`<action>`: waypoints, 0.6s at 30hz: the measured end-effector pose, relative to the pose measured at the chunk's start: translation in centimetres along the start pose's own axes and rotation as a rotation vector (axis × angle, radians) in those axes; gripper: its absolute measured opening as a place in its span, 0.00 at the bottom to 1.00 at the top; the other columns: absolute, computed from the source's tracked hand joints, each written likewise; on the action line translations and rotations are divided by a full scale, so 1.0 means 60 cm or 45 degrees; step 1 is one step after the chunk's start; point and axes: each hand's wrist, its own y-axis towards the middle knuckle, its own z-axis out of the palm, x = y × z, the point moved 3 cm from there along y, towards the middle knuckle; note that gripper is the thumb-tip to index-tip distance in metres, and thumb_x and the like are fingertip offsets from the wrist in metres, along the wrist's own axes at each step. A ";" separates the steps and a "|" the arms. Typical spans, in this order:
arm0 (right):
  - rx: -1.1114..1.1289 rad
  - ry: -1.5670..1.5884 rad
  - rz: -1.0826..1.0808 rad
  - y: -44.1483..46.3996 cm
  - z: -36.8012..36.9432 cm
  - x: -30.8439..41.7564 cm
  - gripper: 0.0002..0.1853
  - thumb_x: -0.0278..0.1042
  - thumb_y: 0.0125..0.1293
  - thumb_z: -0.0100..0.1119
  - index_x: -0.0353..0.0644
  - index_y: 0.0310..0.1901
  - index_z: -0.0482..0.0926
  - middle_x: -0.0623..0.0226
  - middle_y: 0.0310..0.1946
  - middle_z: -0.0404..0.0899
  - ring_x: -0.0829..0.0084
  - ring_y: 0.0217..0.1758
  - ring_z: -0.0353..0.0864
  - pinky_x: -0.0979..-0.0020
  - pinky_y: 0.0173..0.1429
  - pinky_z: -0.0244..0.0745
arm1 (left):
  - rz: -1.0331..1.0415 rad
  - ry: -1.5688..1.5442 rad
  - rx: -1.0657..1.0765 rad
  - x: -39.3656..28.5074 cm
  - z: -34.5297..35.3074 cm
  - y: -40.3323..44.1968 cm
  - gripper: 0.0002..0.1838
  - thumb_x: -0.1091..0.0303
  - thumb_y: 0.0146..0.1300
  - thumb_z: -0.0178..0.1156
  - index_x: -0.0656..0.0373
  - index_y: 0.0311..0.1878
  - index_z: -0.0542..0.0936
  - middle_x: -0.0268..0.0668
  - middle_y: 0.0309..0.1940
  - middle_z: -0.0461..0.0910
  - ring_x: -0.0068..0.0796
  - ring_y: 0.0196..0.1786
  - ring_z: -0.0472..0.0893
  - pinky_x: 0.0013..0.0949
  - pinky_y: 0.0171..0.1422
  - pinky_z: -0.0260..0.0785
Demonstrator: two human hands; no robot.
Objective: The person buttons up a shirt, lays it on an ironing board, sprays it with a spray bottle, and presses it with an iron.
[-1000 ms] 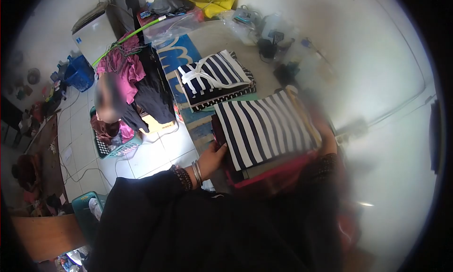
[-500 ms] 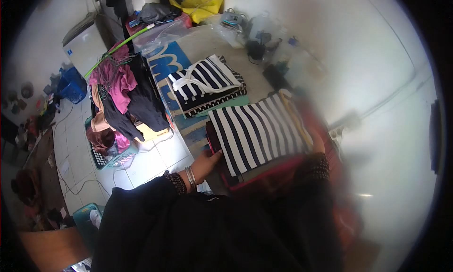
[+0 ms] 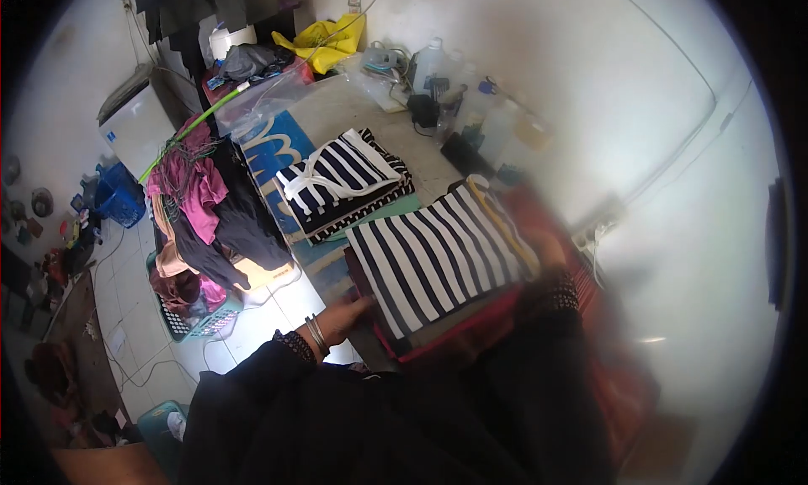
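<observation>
A stack of folded clothes, topped by a black-and-white striped garment [image 3: 438, 262], lies between my two hands. Its lower layers show maroon and pink edges, and a yellow strip runs along the right side. My left hand [image 3: 343, 318], with bangles at the wrist, is closed on the stack's left edge. On the opposite edge, my right hand [image 3: 549, 256] grips the stack; its fingers are partly hidden and blurred. Just beyond sits a second folded pile, with a striped garment with white ties [image 3: 341, 174] on top and a green cloth [image 3: 394, 216] beneath.
Left of the table, a green basket [image 3: 202, 323] holds clothes, with pink and black garments [image 3: 202, 190] heaped above it. Bottles [image 3: 429, 64] and a black adapter [image 3: 422, 110] stand along the wall. A yellow bag [image 3: 324, 43] lies at the back. Cables cross the tiled floor.
The camera view has tilted, so the scene sits lower and farther left. Both hands keep hold of the striped stack, which stays about the same distance from the other pile.
</observation>
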 end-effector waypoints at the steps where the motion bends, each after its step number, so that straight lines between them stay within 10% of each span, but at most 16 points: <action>1: 0.017 -0.087 -0.014 0.011 -0.007 -0.009 0.19 0.31 0.62 0.50 0.31 0.54 0.73 0.57 0.47 0.79 0.67 0.48 0.78 0.70 0.53 0.72 | 0.006 -0.008 -0.003 0.014 -0.007 0.009 0.28 0.61 0.64 0.56 0.64 0.63 0.63 0.39 0.56 0.73 0.29 0.54 0.75 0.34 0.60 0.67; 6: 0.008 -0.361 -0.134 0.064 -0.064 -0.067 0.21 0.34 0.62 0.51 0.31 0.55 0.72 0.57 0.48 0.78 0.67 0.49 0.78 0.70 0.53 0.72 | 0.088 -0.008 0.008 0.047 -0.031 0.039 0.33 0.59 0.63 0.57 0.66 0.65 0.57 0.42 0.55 0.72 0.31 0.54 0.74 0.34 0.56 0.70; 18: -0.424 -0.546 -0.462 -0.077 0.089 0.368 0.21 0.35 0.62 0.48 0.32 0.55 0.73 0.57 0.50 0.78 0.67 0.52 0.76 0.70 0.59 0.66 | 0.486 0.058 -0.099 -0.281 -0.139 -0.048 0.30 0.60 0.62 0.58 0.68 0.60 0.61 0.43 0.53 0.72 0.31 0.54 0.73 0.33 0.57 0.67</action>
